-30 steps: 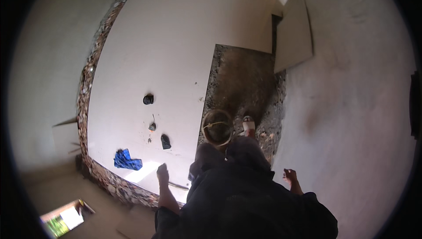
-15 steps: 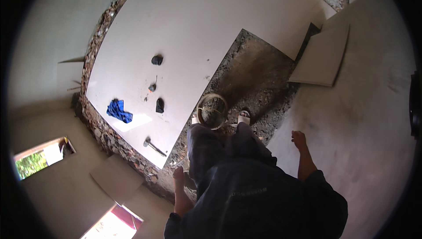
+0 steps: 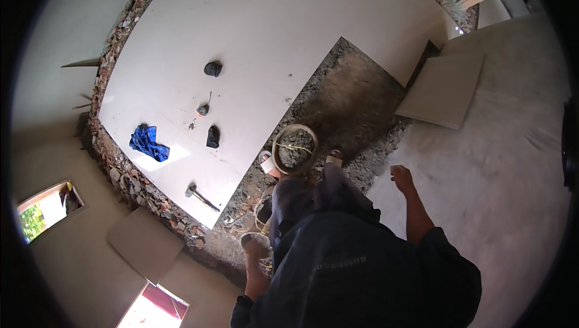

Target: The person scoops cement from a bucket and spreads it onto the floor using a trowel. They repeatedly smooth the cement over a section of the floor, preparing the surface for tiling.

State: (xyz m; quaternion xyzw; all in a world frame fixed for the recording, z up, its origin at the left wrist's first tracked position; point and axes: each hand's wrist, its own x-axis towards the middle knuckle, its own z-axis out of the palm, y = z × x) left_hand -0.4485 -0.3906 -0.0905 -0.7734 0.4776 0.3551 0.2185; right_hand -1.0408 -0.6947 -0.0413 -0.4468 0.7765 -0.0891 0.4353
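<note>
Here, the left hand hangs near a bucket, right hand apart.

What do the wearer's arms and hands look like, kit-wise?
Left hand and right hand: no gloves visible. Forearms bare below dark, loose sleeves ending near the elbows, part of a dark top. No watch or cables seen; finer detail too small to tell.
</note>
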